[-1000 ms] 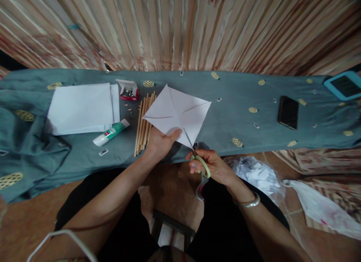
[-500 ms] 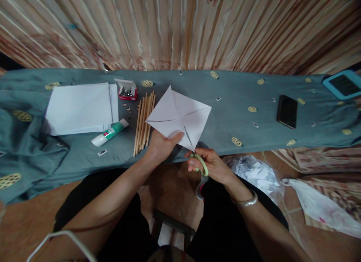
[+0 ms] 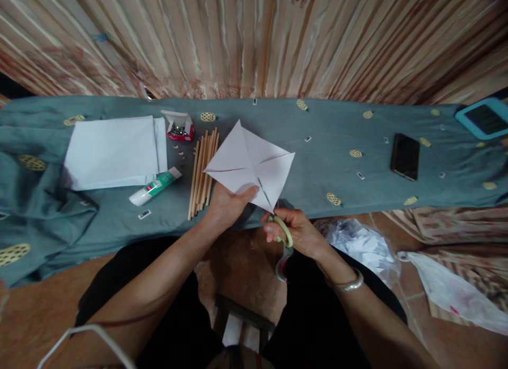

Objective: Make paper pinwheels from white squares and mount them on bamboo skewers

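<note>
A square of white paper (image 3: 246,160), turned like a diamond, has slits running from its corners toward the middle. My left hand (image 3: 228,206) pinches its near edge, thumb on top and fingers underneath. My right hand (image 3: 296,228) is closed round the light green handles of a pair of scissors (image 3: 286,232). The scissors are at the paper's near corner, and their blades are mostly hidden by the paper and my fingers. Left of the paper lies a bundle of several thin wooden sticks (image 3: 202,173).
Left on the blue-green cloth (image 3: 317,141) are a stack of white paper (image 3: 111,152), a glue stick (image 3: 155,186) and a red box of metal pins (image 3: 180,129). A phone (image 3: 405,156) and a blue-framed device (image 3: 484,119) lie right. A plastic bag of paper scraps (image 3: 359,247) sits below the edge.
The paper's right corner has shifted slightly left and down. Both hands stay almost where they were, still holding the paper and the scissors.
</note>
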The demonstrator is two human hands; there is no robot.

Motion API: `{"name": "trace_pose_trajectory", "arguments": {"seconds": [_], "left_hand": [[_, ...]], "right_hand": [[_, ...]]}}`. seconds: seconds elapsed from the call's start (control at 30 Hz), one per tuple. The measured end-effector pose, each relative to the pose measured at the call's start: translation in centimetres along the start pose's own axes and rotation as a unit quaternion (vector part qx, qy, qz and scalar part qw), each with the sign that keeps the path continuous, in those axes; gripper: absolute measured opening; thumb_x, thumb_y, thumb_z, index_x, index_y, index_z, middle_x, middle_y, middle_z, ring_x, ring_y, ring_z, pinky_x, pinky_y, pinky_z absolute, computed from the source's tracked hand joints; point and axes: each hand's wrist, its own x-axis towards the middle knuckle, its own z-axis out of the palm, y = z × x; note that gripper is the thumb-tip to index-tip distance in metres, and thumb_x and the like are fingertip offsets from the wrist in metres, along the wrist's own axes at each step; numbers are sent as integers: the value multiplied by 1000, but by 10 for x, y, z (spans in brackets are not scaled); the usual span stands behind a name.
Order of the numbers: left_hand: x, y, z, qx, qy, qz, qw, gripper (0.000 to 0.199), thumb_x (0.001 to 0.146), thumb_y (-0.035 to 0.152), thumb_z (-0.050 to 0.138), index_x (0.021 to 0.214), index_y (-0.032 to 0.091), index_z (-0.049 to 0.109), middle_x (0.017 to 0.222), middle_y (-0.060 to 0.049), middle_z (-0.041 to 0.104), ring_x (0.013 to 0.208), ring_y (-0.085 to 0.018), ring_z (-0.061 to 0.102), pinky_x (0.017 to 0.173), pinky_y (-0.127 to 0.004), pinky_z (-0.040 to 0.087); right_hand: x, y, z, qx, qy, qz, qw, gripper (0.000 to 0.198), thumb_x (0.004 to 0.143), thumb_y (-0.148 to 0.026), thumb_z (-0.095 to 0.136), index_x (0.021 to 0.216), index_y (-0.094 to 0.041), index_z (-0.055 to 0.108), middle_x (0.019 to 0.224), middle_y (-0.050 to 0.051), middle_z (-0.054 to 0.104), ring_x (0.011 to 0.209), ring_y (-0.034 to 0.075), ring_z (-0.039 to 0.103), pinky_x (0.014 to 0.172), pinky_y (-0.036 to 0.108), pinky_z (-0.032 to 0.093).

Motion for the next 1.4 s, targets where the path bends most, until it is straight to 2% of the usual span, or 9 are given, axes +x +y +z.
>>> {"name": "trace_pose_trajectory", "arguments": {"seconds": [0.23,0.6,0.87,1.07,1.27,1.4], "left_hand": [[-5,-4,3,3,-13,-10,1000,19,63,25,69,79,16,65,80,-6,72,73,-19,65,71,-33,55],[-5,0,3,0,-5,-22,1000,24,62,25,69,85,18,64,84,-6,73,76,-21,66,73,-34,56],[-5,-2,3,-11,-6,-24,1000,25,62,26,70,86,18,64,87,-7,74,78,-22,67,74,-35,56],[-5,-4,3,-26,-3,-3,1000,33,62,26,70,93,16,63,91,-8,74,82,-22,68,76,-35,56],[-4,-4,3,-5,-6,-23,1000,27,62,26,70,86,16,64,85,-7,73,76,-21,67,73,-35,56],[2,-2,0,-4,10,-29,1000,27,62,28,72,85,17,65,88,-8,73,82,-23,68,78,-36,56]], "right_hand": [[1,1,-1,-9,9,-14,1000,41,66,-55,78,74,-16,66,59,-2,64,52,8,53,51,21,42],[5,11,-2,15,14,-6,1000,41,63,-54,80,73,-16,68,56,-2,64,48,8,53,48,21,40],[4,6,-1,23,22,3,999,41,60,-53,82,70,-16,68,51,-3,61,45,7,51,46,20,40],[4,6,-1,24,25,3,999,44,60,-55,82,72,-16,68,51,-3,61,45,7,51,47,20,38],[2,3,-1,7,17,-6,1000,44,62,-57,80,71,-16,67,54,-2,62,48,7,51,47,21,39],[-2,-1,-8,4,-17,6,1000,44,65,-57,78,77,-16,66,56,-3,63,49,7,53,48,19,40]]}}
